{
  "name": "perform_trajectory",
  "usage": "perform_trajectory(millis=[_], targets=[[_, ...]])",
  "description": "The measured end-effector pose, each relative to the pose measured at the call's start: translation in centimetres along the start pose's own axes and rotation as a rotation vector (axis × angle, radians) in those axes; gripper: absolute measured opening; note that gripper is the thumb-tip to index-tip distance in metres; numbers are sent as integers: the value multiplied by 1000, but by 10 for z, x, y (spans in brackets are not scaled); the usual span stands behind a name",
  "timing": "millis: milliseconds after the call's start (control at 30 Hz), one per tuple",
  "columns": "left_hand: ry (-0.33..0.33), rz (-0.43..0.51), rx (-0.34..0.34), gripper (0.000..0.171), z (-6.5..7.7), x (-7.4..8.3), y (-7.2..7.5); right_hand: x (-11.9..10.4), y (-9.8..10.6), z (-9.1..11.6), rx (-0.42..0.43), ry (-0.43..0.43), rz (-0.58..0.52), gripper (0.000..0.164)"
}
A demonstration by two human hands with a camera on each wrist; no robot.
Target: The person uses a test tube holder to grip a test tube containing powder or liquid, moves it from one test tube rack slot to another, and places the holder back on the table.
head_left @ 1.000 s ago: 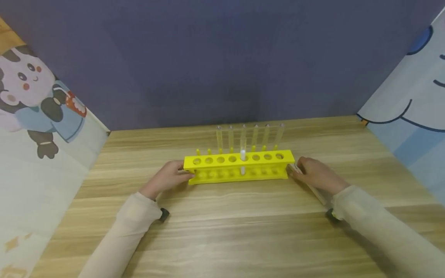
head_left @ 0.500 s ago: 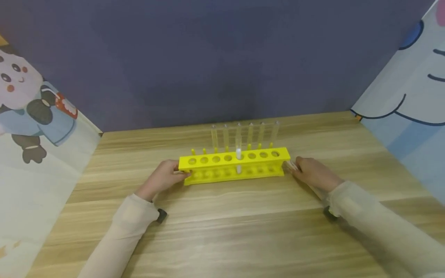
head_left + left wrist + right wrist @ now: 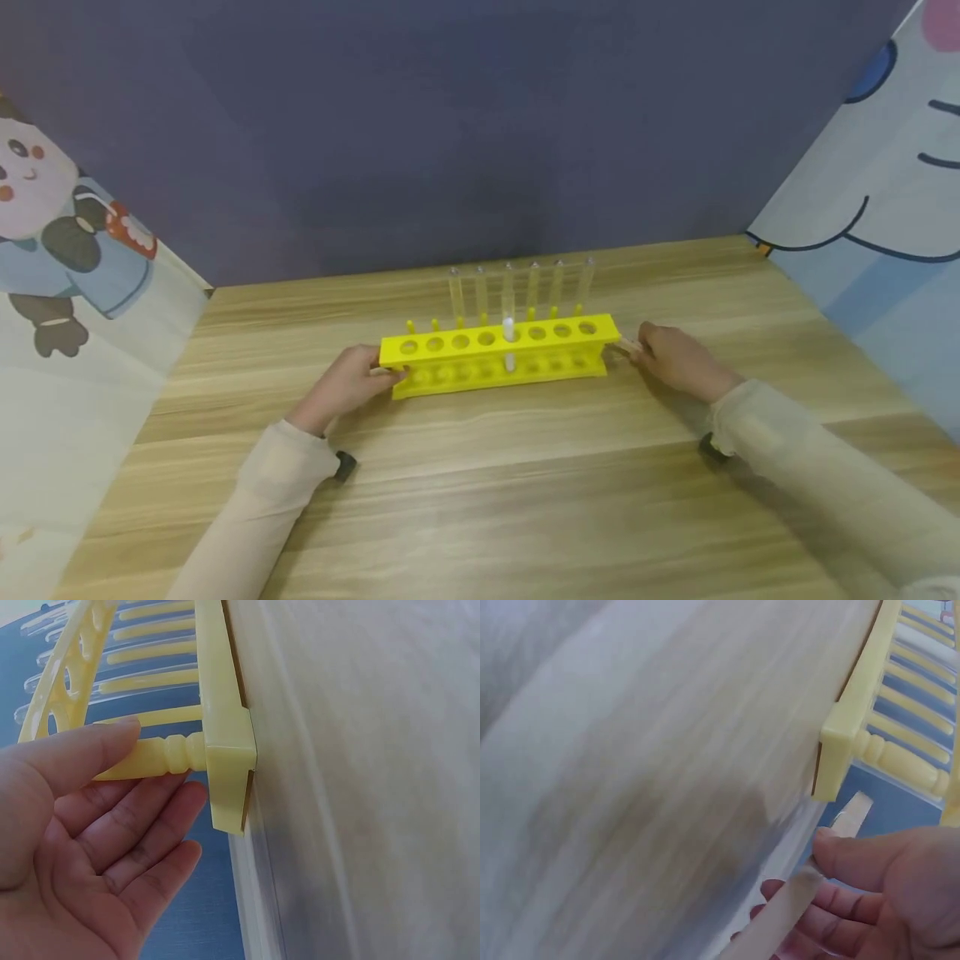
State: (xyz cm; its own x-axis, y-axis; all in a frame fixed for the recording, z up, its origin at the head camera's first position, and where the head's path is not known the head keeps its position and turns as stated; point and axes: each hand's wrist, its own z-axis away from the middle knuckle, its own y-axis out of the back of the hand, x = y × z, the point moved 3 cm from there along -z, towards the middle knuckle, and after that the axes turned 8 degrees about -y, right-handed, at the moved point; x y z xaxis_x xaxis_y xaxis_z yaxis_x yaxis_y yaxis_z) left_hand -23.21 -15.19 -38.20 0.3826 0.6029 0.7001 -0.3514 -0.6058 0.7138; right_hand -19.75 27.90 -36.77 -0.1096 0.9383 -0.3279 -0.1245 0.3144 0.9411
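A yellow test tube rack (image 3: pixel 498 340) stands on the table. One upright test tube (image 3: pixel 509 329) with a white content or part is in a middle hole, and several clear test tubes (image 3: pixel 532 287) sit on pegs along the back. My left hand (image 3: pixel 345 387) pinches the rack's left end post (image 3: pixel 150 757) between thumb and fingers, as the left wrist view shows. Just off the rack's right end, my right hand (image 3: pixel 678 360) grips a pale, flat, wooden-looking stick (image 3: pixel 776 919) between thumb and fingers. Its tip points toward the rack. The hand hides part of the stick.
The wood-grain table (image 3: pixel 480 500) runs back to a dark blue panel (image 3: pixel 480 133). Cartoon-printed panels (image 3: pixel 885 250) stand on the left and right sides. A dark band with a small device (image 3: pixel 345 467) is at each wrist.
The head view has turned slightly to the right, so the rack appears farther left. My right hand has drawn a little away from the rack with the stick. The left hand stays on the rack.
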Motion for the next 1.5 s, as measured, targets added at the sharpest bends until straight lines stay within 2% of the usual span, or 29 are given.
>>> perform_trajectory(millis=[233, 533, 700, 933, 1233, 1400, 1500], targets=[[-44, 0, -10, 25, 2, 4, 1, 4, 12, -3, 63, -3, 21, 11], [-42, -21, -7, 26, 7, 4, 3, 3, 26, 2, 179, 98, 20, 16], [-29, -12, -6, 27, 8, 4, 4, 2, 32, 9, 262, 143, 2, 19], [-57, -30, -4, 28, 9, 8, 4, 0, 45, 23, 413, 209, 43, 21], [-93, -28, 3, 27, 11, 10, 2, 2, 53, 33, 446, 171, 43, 20], [-69, -15, -5, 27, 11, 12, 2, 2, 61, 39, 451, 159, 24, 19], [-66, -13, -6, 27, 10, 14, 2, -2, 65, 40, 465, 186, 5, 19]])
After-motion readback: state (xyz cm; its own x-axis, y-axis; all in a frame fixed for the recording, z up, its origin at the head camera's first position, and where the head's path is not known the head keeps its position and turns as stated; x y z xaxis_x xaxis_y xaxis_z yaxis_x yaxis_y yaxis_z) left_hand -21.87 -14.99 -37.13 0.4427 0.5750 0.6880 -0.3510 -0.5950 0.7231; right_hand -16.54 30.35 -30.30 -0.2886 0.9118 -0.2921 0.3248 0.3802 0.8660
